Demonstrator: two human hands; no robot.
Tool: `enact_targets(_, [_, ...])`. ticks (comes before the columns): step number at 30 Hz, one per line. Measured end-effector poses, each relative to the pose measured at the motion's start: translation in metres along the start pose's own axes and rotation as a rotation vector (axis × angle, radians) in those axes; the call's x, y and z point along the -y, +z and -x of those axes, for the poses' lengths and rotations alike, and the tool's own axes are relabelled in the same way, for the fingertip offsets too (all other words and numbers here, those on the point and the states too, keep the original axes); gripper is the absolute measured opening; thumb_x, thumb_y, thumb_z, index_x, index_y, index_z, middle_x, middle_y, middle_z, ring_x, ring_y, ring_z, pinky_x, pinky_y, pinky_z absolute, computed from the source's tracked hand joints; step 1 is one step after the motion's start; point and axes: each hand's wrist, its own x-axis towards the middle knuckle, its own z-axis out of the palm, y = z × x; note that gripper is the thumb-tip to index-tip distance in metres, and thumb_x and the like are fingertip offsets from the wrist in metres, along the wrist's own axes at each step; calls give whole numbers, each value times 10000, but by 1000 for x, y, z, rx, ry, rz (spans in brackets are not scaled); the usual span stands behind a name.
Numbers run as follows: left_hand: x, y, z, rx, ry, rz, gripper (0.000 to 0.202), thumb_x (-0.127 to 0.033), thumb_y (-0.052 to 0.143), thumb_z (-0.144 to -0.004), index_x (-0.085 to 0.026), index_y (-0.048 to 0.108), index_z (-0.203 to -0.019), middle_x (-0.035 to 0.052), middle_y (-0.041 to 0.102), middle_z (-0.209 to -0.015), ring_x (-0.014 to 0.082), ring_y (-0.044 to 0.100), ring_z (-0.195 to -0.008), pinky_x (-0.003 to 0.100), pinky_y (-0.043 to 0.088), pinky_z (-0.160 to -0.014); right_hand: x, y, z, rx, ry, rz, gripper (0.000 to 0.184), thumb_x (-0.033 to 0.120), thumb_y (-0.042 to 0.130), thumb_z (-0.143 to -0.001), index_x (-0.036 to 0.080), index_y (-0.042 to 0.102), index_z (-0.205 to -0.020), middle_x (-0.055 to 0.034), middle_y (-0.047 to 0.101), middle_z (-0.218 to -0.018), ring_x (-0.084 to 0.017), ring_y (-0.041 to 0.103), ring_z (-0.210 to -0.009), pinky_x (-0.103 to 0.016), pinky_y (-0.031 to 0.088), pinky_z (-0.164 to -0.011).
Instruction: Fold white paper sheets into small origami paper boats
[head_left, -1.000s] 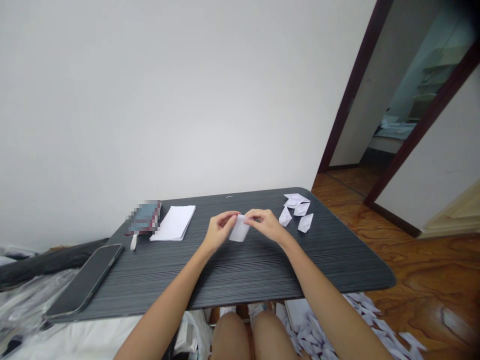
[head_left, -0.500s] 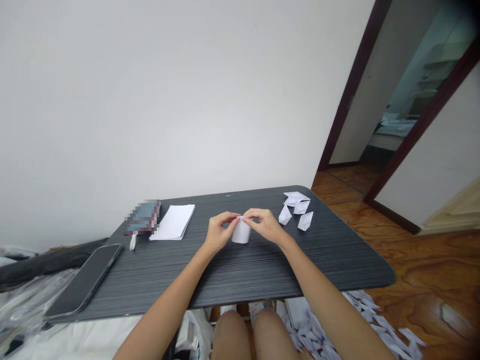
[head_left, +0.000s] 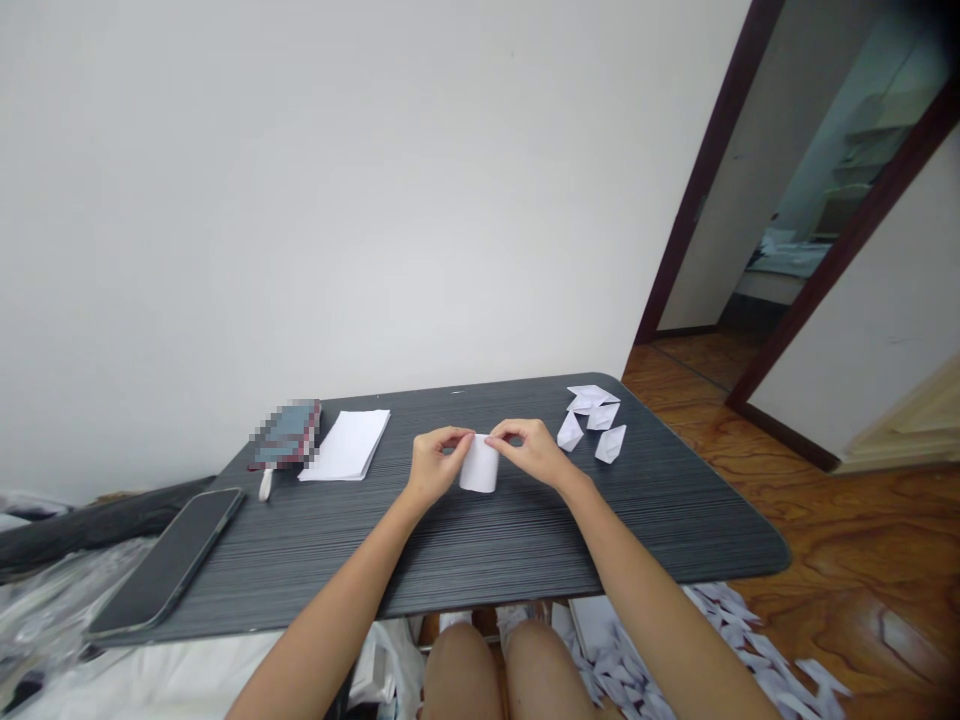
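Observation:
A small white sheet of paper (head_left: 479,467), bent over into a curve, hangs between my two hands just above the dark table (head_left: 495,560). Its upper left corner is pinched between the thumb and fingers of my left hand (head_left: 437,462). At the upper right corner, my right hand (head_left: 531,450) pinches the same paper with thumb and forefinger. Several folded white paper pieces (head_left: 602,415) lie to the right of my right hand. A stack of white paper (head_left: 347,445) rests to the left of my left hand.
A phone (head_left: 169,562) lies at the table's left edge. Behind it are a blurred-out book-like item (head_left: 289,433) and a small white object (head_left: 265,485). Many folded papers (head_left: 757,635) are heaped below the table's right side. A white wall (head_left: 375,200) stands behind.
My fingertips have moved slightly apart along the paper's top edge, the left hand shifting a little left. More of that edge now shows between them.

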Motion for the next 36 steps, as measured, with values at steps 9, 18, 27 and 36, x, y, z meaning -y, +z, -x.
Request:
enact_targets(9, [4, 3, 2, -94, -40, 45, 197, -281, 520, -719, -127, 641, -745, 61, 662, -736, 144, 608, -621, 236, 492, -596, -4, 9, -4, 17, 375, -482, 252, 324, 620, -604, 116, 600, -745, -8, 590, -578, -100, 522, -501, -237, 421, -521])
enact_targets(18, [1, -3, -1, -23, -10, -3, 177, -251, 506, -723, -124, 629, -724, 53, 653, -711, 131, 599, -618, 229, 488, -617, -4, 7, -5, 9, 342, -429, 263, 367, 584, -635, 106, 612, -616, 8, 538, -506, -66, 434, -431, -214, 344, -455])
enact_targets(27, [6, -2, 0, -172, -61, 11, 208, -279, 505, -717, -116, 631, -742, 60, 652, -719, 141, 603, -640, 238, 492, -619, -8, 12, -7, -48, 371, -569, 366, 475, 485, -696, 121, 574, -674, -36, 588, -576, -108, 526, -507, -231, 377, -481])
enact_targets(36, [6, -2, 0, -47, -88, 92, 182, -266, 508, -707, -117, 610, -729, 50, 635, -708, 131, 588, -622, 219, 477, -575, -3, 15, -7, -112, 300, -380, 222, 307, 527, -669, 124, 586, -558, 14, 502, -484, -84, 412, -470, -224, 326, -475])
